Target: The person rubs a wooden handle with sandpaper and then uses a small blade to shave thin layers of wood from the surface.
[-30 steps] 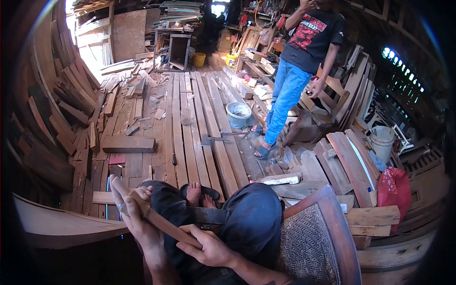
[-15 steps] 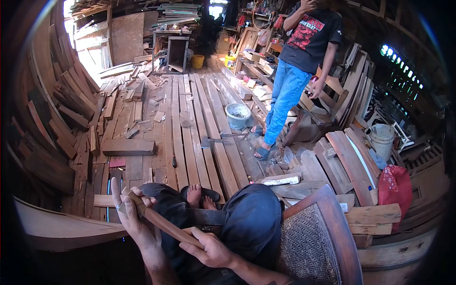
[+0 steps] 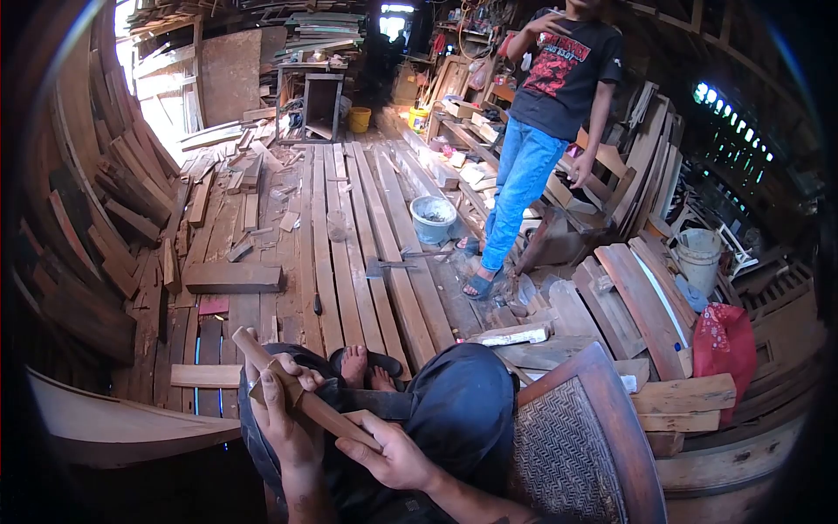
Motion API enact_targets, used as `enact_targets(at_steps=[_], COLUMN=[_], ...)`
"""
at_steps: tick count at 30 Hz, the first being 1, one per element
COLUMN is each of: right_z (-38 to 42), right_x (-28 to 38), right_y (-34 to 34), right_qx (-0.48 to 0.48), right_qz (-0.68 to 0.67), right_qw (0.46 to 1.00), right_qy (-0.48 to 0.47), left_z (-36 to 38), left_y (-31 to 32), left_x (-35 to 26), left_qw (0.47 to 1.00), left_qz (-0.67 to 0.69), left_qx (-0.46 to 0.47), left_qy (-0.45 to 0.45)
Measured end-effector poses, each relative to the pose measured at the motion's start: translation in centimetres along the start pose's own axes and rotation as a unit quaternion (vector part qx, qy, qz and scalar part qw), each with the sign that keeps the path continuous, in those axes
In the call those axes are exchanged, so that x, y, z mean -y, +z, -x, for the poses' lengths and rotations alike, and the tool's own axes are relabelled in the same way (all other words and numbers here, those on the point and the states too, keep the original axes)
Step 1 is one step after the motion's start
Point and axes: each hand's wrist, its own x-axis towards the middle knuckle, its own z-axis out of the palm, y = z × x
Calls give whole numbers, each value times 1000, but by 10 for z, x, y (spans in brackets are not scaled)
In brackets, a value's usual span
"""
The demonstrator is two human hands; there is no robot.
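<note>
A narrow strip of wood [image 3: 327, 414] lies diagonally above my lap, its upper end pointing up and left. Around its upper part my left hand [image 3: 286, 406] is closed, with a small brownish piece, perhaps sandpaper, between fingers and wood. My right hand [image 3: 388, 450] grips the strip's lower end, thumb on top. Beneath are my dark trousers [image 3: 463, 393], and my feet [image 3: 367, 368] show in dark sandals.
A person [image 3: 532, 148] in a black shirt and blue jeans stands ahead on the right. A woven chair [image 3: 567, 437] is at my right. Long planks [image 3: 349, 253], a grey bucket [image 3: 433, 218], an axe-like tool [image 3: 375, 266] and a wood block [image 3: 234, 275] lie ahead.
My left hand has moved right and down the strip, and its fingers have closed around it. More of the upper end shows. The standing person's raised hand has moved away from the face.
</note>
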Motion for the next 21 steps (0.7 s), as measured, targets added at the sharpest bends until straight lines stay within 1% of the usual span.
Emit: enact_targets(at_steps=[2, 5, 8, 9, 12, 14, 17, 21], right_z=[-4, -8, -11, -11, -17, -21, -17, -5], right_x=[-1, 4, -3, -1, 7, 10, 6, -1], right_y=[6, 9, 13, 14, 15, 14, 13, 11], right_qx=[-15, -14, 7, 3, -16, -44, -16, 20], right_qz=[-15, -23, -23, -26, -35, -41, -44, 2], right_qw=[999, 999, 1000, 999, 998, 995, 998, 1000], right_qy=[-29, -23, -17, -23, -49, -78, -36, -15], left_z=[3, 5, 4, 3, 11, 15, 14, -10], left_y=[3, 0, -4, -6, 1, -3, -4, -15], left_x=[-1, -2, -5, -4, -9, 0, -2, -8], left_qw=[1000, 1000, 1000, 1000, 996, 997, 996, 998], left_qz=[-15, -27, -27, -26, -84, -71, -77, -45], left_qx=[13, 13, 3, -9, 12, 30, 36, -15], left_qy=[0, 2, 9, 6, -30, -31, -26, 43])
